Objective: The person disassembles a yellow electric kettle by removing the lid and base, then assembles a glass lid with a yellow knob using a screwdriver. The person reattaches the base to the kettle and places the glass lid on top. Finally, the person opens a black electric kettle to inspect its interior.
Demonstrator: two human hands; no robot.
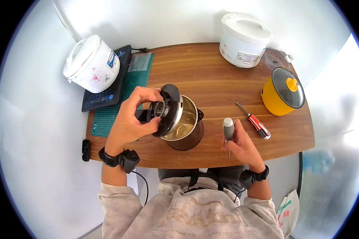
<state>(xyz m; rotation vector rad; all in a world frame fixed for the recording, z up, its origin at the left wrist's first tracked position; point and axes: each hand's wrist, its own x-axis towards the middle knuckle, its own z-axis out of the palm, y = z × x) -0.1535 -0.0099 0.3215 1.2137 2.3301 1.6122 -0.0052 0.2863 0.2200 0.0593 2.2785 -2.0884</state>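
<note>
An electric kettle (pixel 192 140) with a dark brown body and a shiny metal inside stands near the table's front edge. Its black lid (pixel 175 104) is tilted up over the mouth. My left hand (pixel 132 115) pinches a round part on the lid's top between thumb and fingers. Whether the lid is still joined to the kettle is hidden by the hand. Right of the kettle, my right hand (pixel 243 145) is closed around a screwdriver (pixel 228 130) with a grey handle and pale end, its thin shaft pointing down. The kettle's inside looks pale and shiny.
A red, black and white screwdriver (pixel 259 125) lies to the right, near a yellow pot (pixel 276 96) with a glass lid. White rice cookers stand at back right (pixel 243 44) and on a black induction cooker (pixel 103 98) at left. Beneath that lies a green cutting mat (pixel 101 123).
</note>
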